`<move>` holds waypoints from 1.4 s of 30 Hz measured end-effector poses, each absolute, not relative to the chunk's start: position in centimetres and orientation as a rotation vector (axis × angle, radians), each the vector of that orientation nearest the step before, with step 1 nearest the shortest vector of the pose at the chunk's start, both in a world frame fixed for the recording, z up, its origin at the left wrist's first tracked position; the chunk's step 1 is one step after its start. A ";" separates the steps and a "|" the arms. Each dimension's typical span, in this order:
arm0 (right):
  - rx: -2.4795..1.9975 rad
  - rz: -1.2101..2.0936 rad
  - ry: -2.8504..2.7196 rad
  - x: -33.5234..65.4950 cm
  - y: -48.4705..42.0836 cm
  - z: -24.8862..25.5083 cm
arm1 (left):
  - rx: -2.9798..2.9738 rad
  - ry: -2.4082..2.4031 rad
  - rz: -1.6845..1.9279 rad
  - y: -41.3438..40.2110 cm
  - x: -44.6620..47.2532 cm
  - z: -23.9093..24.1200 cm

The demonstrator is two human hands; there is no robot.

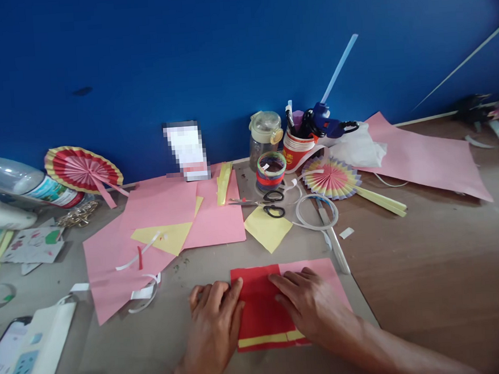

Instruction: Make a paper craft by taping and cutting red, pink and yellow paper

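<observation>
A red paper sheet (260, 309) with a yellow strip along its near edge lies on the table in front of me, over a pink sheet (319, 270). My left hand (214, 326) rests on the red sheet's left edge, fingers bent and pressing down. Across the sheet's right part lies my right hand (311, 305), fingers stretched flat and pointing left. Neither hand lifts anything.
Scissors (272, 203), yellow squares (268, 226), pink sheets (167, 227) and a white tape ring (315, 212) lie beyond. Two pleated paper fans (331, 178) (82, 167), a jar (265, 137), a cup of tools (298, 143) and a phone (9, 355) sit around.
</observation>
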State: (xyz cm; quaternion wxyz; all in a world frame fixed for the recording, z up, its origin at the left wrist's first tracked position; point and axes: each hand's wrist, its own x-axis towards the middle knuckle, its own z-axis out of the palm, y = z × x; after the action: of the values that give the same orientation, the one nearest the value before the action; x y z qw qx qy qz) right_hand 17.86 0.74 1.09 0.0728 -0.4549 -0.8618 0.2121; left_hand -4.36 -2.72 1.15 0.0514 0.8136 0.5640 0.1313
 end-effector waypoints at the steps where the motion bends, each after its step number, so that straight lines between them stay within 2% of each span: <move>1: -1.368 0.638 -2.590 17.9 0.8 1.1 | 2.476 1.714 0.399 -2.7 -4.4 1.1; 24: -1.466 0.578 -2.556 17.6 0.8 2.3 | 2.442 1.724 0.539 -2.7 -4.0 1.1; 33: -1.357 0.570 -2.541 17.6 1.1 2.3 | 2.487 1.719 0.621 -2.5 -3.6 1.3; 42: -1.317 0.575 -2.518 18.0 1.4 2.2 | 2.484 1.683 0.558 -2.5 -3.6 1.8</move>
State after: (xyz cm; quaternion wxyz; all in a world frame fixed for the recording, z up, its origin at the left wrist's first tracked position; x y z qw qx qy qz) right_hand 17.96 1.37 2.17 0.1209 -0.4508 -0.8622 0.1968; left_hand -3.64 -2.45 1.81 0.0447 0.8131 0.5509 0.1828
